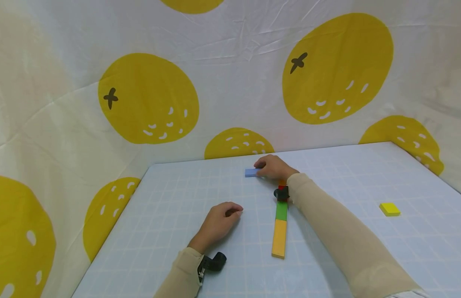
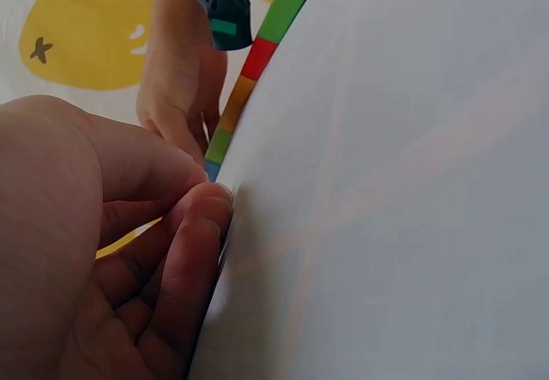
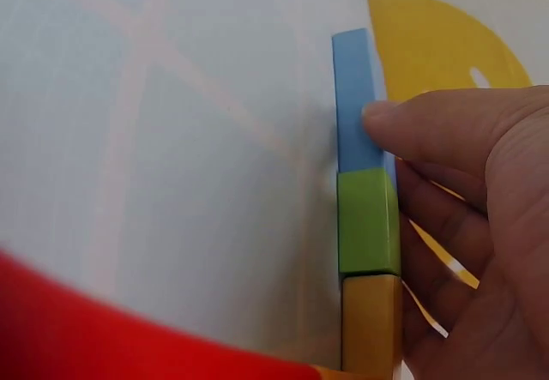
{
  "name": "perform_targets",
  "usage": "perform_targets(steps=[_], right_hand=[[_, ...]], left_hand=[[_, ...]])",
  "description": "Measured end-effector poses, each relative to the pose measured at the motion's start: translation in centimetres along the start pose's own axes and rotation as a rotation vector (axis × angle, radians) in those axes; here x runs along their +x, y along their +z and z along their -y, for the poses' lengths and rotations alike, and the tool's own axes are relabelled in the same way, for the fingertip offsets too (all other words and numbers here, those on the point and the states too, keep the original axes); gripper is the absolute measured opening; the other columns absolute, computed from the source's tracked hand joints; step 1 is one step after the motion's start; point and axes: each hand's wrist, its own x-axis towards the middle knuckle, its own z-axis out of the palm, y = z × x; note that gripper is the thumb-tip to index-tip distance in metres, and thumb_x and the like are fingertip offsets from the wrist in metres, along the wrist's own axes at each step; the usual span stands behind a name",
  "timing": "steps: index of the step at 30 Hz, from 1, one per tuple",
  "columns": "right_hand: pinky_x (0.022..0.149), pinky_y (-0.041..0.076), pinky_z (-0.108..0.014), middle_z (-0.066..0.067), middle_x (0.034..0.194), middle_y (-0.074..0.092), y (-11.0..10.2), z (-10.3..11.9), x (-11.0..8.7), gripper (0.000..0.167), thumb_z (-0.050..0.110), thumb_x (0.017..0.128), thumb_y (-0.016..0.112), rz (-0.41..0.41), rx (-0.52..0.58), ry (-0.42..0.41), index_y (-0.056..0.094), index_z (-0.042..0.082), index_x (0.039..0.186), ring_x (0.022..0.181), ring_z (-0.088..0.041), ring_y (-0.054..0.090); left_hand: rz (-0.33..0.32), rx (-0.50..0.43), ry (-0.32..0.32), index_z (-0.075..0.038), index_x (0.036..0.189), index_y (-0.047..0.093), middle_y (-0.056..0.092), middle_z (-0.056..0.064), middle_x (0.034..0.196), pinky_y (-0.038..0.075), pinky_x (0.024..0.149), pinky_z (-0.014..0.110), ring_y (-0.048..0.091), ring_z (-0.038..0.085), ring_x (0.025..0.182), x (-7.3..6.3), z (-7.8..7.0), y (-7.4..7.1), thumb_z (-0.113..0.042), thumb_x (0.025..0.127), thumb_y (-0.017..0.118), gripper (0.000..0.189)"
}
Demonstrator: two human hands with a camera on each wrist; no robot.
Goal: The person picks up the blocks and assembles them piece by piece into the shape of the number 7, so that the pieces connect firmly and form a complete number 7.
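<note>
My right hand (image 1: 273,167) is at the far end of a row of coloured blocks. Its thumb (image 3: 420,127) lies on the side of a long blue block (image 3: 353,88), gripping it, the other fingers partly hidden behind. The blue block meets a light green block (image 3: 367,224), followed by an orange block (image 3: 369,320). Nearer in the row come a red block (image 2: 259,59), a green block (image 1: 281,211) and a long yellow-orange block (image 1: 279,239). Left of the row, my left hand (image 1: 219,221) rests on the table, fingers loosely curled with nothing visible in them.
A yellow square block (image 1: 389,209) lies apart on the right of the table. The pale blue gridded tabletop (image 1: 141,231) reaches back to a white curtain (image 1: 237,82) printed with yellow fruit. A black camera (image 1: 215,262) sits at my left wrist.
</note>
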Motion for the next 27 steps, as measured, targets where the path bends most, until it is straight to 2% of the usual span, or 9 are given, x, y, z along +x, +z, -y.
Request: perform_targets(steps=[11, 20, 27], right_hand=[[0.104, 0.044, -0.046, -0.006, 0.122, 0.068, -0.5, -0.7, -0.1, 0.039, 0.025, 0.095, 0.067, -0.009, 0.060, 0.074, 0.066, 0.007, 0.130, 0.115, -0.027, 0.057], [0.101, 0.047, -0.046, -0.007, 0.119, 0.067, -1.4, -2.0, -0.8, 0.034, 0.026, 0.098, 0.064, -0.131, 0.177, 0.116, 0.068, 0.007, 0.126, 0.111, -0.029, 0.057], [0.098, 0.049, -0.044, -0.008, 0.120, 0.066, -2.5, -2.4, -2.4, 0.034, 0.026, 0.099, 0.064, -0.206, 0.245, 0.155, 0.067, 0.007, 0.126, 0.111, -0.030, 0.056]], left_hand=[[0.002, 0.013, 0.000, -0.020, 0.110, 0.073, 0.067, -0.008, 0.108, 0.050, 0.090, 0.040, 0.060, 0.013, 0.099, 0.1, 0.1, 0.1, -0.023, 0.100, 0.061, 0.016], [-0.002, 0.013, 0.002, -0.021, 0.110, 0.073, 0.067, -0.009, 0.108, 0.050, 0.090, 0.039, 0.060, 0.012, 0.098, 0.3, 0.5, 0.3, -0.023, 0.099, 0.062, 0.016], [-0.007, 0.017, -0.007, -0.021, 0.110, 0.073, 0.067, -0.008, 0.108, 0.050, 0.090, 0.040, 0.059, 0.013, 0.098, 0.3, 0.4, 0.3, -0.023, 0.099, 0.062, 0.015]])
